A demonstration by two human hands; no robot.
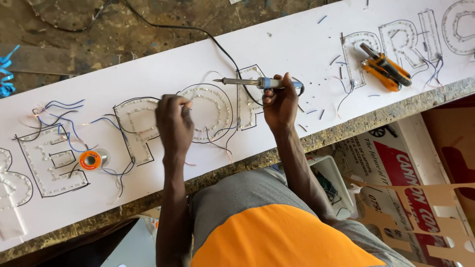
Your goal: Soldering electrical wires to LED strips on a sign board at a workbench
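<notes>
A slim soldering iron with a blue-and-grey handle and a bare metal shaft (252, 82) lies level above the long white sign board (297, 44), tip pointing toward the person's left, held over the round outlined letter studded with small clear lights (205, 112). The right hand (279, 101) is clenched around its handle, and the iron's black cord (198, 30) runs away across the board to the far edge. The left hand (174, 123) rests on the board just beside the round letter, its fingertips pinched on what looks like a thin strand; it is too fine to tell for sure.

Toward the person's left, thin blue and black wires (64, 116) loop over the neighbouring lit letters, and a small orange spool of solder wire (91, 159) sits among them. To the right, orange-handled pliers (385, 69) lie on another letter, well apart from both hands. Short wire clippings (316, 112) dot the bare white strip between. The board's near edge rests on a rough chipboard bench edge (341, 128), close to the person's body.
</notes>
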